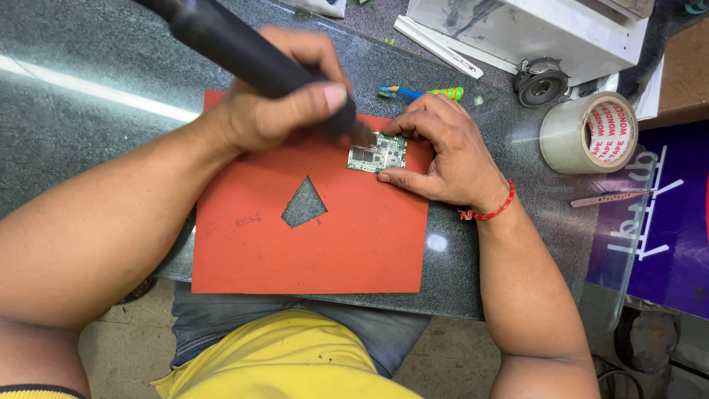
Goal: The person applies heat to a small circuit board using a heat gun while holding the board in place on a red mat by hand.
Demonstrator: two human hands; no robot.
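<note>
Circuit board (378, 154) under right hand (443, 151)

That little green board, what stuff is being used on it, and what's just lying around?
In use:
- small green circuit board, steadied by the right hand
- black tool, gripped in the left hand, tip at the board
- red mat underneath

Lying about:
- tape roll
- toothbrush
- tweezers

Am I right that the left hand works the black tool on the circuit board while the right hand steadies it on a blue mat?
Not quite: the mat is orange-red, as the head view shows. The left hand does work the black tool on the circuit board while the right hand steadies it.
</note>
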